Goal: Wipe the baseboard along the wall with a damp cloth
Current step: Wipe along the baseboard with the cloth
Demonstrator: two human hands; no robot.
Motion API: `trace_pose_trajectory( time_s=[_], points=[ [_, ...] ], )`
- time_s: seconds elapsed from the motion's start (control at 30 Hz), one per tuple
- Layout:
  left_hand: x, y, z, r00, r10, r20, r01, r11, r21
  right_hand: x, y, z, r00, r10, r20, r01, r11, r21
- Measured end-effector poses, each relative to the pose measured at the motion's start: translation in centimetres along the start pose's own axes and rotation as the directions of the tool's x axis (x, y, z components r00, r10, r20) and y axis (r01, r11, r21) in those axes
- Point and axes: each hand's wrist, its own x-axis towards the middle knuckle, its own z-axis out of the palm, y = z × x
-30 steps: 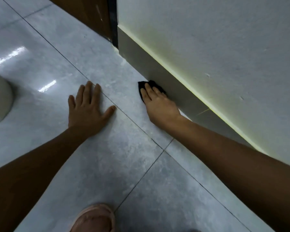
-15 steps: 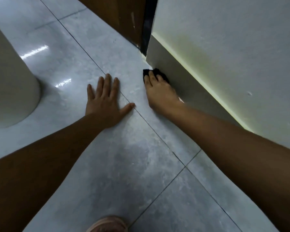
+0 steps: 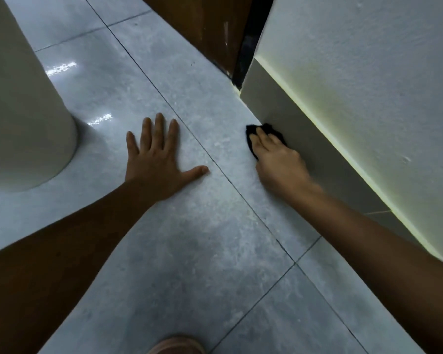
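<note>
Wiping baseboard [image 3: 307, 139] at 1 o'clock; right hand [image 3: 279, 163] presses cloth [image 3: 273, 129] flat-fingered; left hand [image 3: 155, 160] splayed on floor [image 3: 215, 251]; next, slide toward 12.

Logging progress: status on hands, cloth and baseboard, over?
Left hand flat on floor. Right hand presses black cloth against baseboard near its end corner. Pale round column off left, apart from baseboard.

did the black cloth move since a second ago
Yes: the black cloth sits nearer the end of the baseboard by the door frame than a second ago.
</note>
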Motion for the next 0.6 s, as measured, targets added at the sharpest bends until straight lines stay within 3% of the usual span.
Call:
trace_pose_trajectory(
  time_s=[0.27, 0.37, 0.6],
  points=[
    [0.2, 0.2, -0.4, 0.998, -0.008, 0.056, 0.007, 1.0, 0.02, 11.1, -4.5, -3.2, 0.999, -0.023, 0.03, 0.022, 0.999, 0.047],
    [0.4, 0.1, -0.6, 0.995, -0.01, 0.099, 0.01, 1.0, 0.003, 9.5, -5.0, -2.7, 1.0, 0.005, -0.014, -0.003, 0.995, 0.102],
    [0.5, 0.0, -0.3, 0.994, 0.007, 0.11, -0.005, 1.0, -0.023, -0.9, -4.2, 0.1, 0.98, -0.195, 0.048, 0.191, 0.978, 0.086]
  ],
)
